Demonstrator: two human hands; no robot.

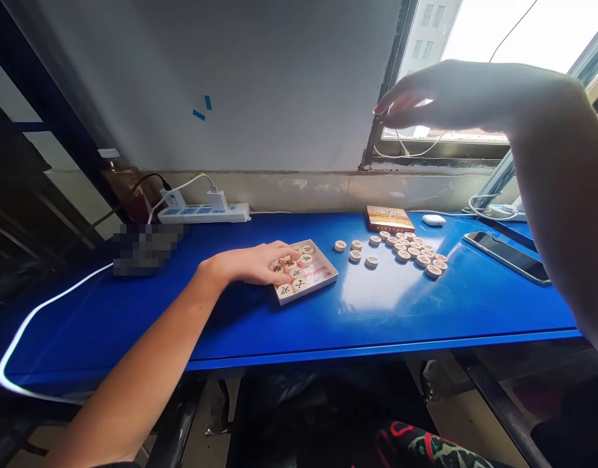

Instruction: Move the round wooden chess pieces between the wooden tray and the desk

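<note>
- The left hand (253, 264) lies low on the blue table (426, 312), palm down, its forearm running in from the near left. Its fingers are loosely spread and rest on the round wooden pieces at the left end of the small tray (306, 270); it clasps nothing that can be made out.
- The small tray is a shallow, pale, nearly square box lying flat near the table's middle, turned so one corner points toward the near edge. Its slightly longer side runs from near left to far right. Several discs with dark characters sit inside it, and red lines show on its bare bottom.
- Just right of the tray, a loose group of wooden discs (401, 250) lies flat on the table, strung out in a band from left to right.
- A dark phone (506, 257) lies flat farther right, its long axis angled from far left to near right.
- Behind the discs sits a flat printed box (389, 219), with a white mouse (433, 220) beside it.
- At the far left, a white power strip (204, 212) lies against the wall.
- The right hand (440, 97) is raised high before the window, fingers drooping and loosely apart, holding nothing visible.
</note>
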